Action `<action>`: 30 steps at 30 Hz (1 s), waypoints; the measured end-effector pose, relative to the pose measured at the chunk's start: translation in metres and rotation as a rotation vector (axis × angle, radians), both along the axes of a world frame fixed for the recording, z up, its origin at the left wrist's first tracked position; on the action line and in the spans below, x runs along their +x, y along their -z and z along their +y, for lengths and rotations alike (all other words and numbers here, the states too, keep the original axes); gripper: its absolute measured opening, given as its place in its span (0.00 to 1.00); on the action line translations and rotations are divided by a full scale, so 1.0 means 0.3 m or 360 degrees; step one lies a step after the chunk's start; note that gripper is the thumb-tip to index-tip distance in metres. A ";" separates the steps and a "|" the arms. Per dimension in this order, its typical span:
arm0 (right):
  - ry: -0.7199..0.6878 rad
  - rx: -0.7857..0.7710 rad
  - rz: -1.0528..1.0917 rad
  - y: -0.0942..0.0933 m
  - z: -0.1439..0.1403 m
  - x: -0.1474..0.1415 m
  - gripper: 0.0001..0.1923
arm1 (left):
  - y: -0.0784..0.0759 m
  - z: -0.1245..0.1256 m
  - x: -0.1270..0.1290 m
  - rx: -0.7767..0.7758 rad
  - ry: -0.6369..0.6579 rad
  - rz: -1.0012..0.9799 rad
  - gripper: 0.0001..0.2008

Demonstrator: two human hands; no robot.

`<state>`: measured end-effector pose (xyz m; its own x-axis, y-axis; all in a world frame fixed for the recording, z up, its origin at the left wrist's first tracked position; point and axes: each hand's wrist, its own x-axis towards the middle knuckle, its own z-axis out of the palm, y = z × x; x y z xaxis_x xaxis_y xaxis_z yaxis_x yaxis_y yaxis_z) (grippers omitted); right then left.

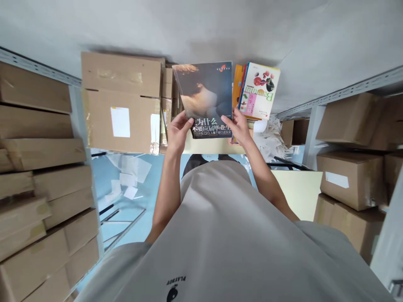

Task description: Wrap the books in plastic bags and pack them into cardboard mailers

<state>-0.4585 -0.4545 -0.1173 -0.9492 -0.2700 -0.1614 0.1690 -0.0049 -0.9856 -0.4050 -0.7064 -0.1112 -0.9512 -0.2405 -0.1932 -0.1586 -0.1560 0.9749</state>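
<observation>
I hold a dark-covered book [204, 98] with white Chinese lettering upright in front of me, over a shelf board [214, 147]. My left hand [178, 132] grips its lower left corner. My right hand [237, 126] grips its lower right corner. Just right of it stand several books on the shelf, the front one white with red fruit on its cover [260, 90], with an orange one [237, 84] behind it.
A large taped cardboard box [121, 102] with a white label stands left of the book. Stacked cartons fill the left rack [37, 167] and right rack [349, 176]. Loose white papers [129, 176] lie on the blue floor below. A metal upright [310, 134] rises at right.
</observation>
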 end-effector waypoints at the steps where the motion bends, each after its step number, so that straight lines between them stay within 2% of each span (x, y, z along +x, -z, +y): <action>1: 0.0001 0.0064 0.0039 -0.013 0.004 0.008 0.45 | -0.014 -0.014 -0.009 -0.0038 0.0040 0.0004 0.34; 4: 0.0020 0.0272 0.0080 -0.028 -0.033 0.035 0.43 | -0.041 -0.084 -0.028 -0.0172 0.0100 -0.0047 0.32; 7: 0.0060 0.0319 0.0068 -0.013 -0.139 0.062 0.43 | -0.032 -0.203 -0.030 -0.0249 0.0084 -0.0081 0.31; 12: 0.0028 0.0213 -0.0022 0.021 -0.396 0.123 0.44 | 0.011 -0.505 0.012 -0.0311 0.0098 -0.0101 0.33; 15: 0.0052 0.0165 -0.0090 0.044 -0.550 0.186 0.41 | 0.042 -0.707 0.054 -0.0405 0.0209 -0.0130 0.27; 19: 0.0100 0.0194 -0.0240 0.098 -0.718 0.286 0.38 | 0.117 -0.919 0.097 -0.0824 0.0297 -0.0198 0.15; 22: 0.0202 0.0250 -0.0441 0.142 -0.798 0.349 0.39 | 0.189 -0.996 0.108 -0.1038 0.0327 -0.0309 0.21; 25: 0.0321 0.0271 -0.0586 0.166 -0.831 0.384 0.39 | 0.241 -1.014 0.112 -0.1008 0.0408 -0.0316 0.28; 30: 0.0331 0.0290 -0.0576 0.176 -0.828 0.387 0.40 | 0.268 -1.013 0.113 -0.0918 0.0465 -0.0242 0.31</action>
